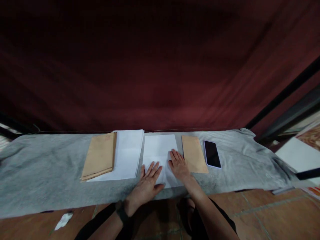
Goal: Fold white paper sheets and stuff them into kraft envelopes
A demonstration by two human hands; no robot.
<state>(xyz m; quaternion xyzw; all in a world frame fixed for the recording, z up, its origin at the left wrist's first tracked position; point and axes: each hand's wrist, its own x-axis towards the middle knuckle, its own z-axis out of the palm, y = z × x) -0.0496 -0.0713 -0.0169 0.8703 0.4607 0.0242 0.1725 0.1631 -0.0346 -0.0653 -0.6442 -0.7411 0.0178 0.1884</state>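
A single white sheet of paper (pixel 160 143) with faint crease lines lies on the grey cloth in front of me. My left hand (pixel 150 181) rests on its lower left part, fingers spread and palm down. On the sheet's right side lies my right hand (pixel 178 165), flat with fingers stretched out. Just right of the sheet is one brown envelope (pixel 195 153). To the left, a stack of white paper (pixel 128 153) is partly covered by a pile of brown envelopes (pixel 98 155).
A phone (pixel 212 154) with a pale purple edge lies right of the single envelope. Grey cloth (pixel 50 166) covers the long, narrow surface. Behind it hangs a dark red curtain (pixel 160 83). A crumpled white scrap (pixel 63 220) lies on the tiled floor (pixel 250 213).
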